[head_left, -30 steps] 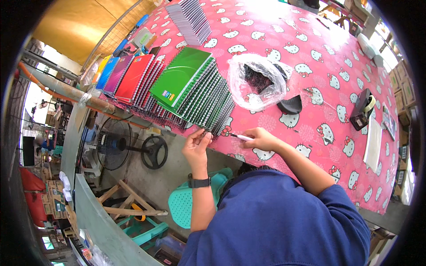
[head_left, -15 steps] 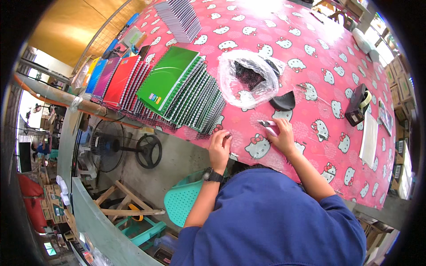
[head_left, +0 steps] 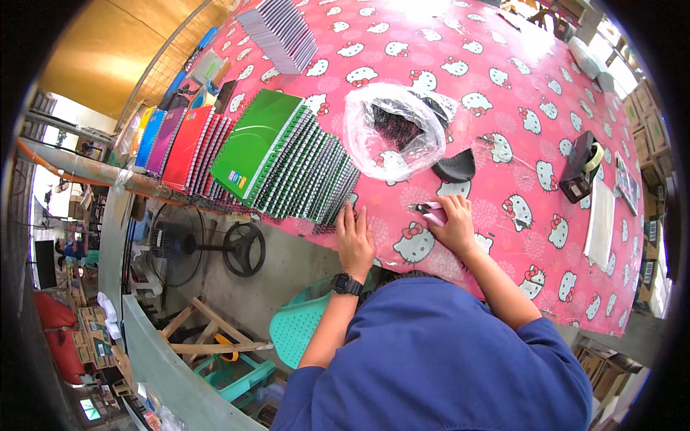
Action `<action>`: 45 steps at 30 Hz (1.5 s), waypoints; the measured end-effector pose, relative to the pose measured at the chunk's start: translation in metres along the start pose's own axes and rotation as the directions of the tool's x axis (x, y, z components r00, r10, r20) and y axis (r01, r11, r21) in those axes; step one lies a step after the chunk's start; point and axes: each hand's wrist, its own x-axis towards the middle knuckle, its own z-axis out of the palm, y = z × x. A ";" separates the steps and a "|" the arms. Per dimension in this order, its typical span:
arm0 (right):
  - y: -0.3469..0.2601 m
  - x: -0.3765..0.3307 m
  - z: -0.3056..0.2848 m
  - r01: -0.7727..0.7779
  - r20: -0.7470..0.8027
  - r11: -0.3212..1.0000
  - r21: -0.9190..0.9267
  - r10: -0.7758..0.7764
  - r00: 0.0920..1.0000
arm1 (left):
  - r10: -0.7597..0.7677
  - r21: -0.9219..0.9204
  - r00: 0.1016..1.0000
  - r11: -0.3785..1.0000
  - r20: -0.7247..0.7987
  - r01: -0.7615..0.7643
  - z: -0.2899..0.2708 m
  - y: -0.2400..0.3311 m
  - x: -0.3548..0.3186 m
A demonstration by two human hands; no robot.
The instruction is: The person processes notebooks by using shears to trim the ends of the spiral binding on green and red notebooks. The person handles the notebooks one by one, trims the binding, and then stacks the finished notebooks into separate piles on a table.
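Beyond both hands, the pink-covered table (head_left: 388, 72) is spreading out to the far rim. Ahead and to the left of the left hand (head_left: 356, 241), the green notebooks (head_left: 259, 144) are standing in a leaning stack, its nearest corner sitting just beside the fingertips. Past them, farther left, the red notebooks (head_left: 188, 151) are resting. Below and to the left of the left hand, a teal seat (head_left: 296, 327) is showing. The bag (head_left: 431, 144) is lying ahead of and between the hands, with dark bits gathering inside. The left hand is lying palm down over the table's near edge, its fingers stretching out straight and gripping nothing visible. The right hand (head_left: 455, 224) is closing its fingers around the pliers (head_left: 430, 207), whose tips are pointing left, toward the left hand's side; whether their jaws are meeting is too small to tell. Just ahead of that grip, a black scoop (head_left: 455, 167) is resting.
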 end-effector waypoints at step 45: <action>-0.124 0.059 0.037 0.342 0.218 0.939 0.031 -0.340 0.915 | -0.505 -0.560 0.832 0.768 -0.229 0.311 -0.075 -0.024 0.004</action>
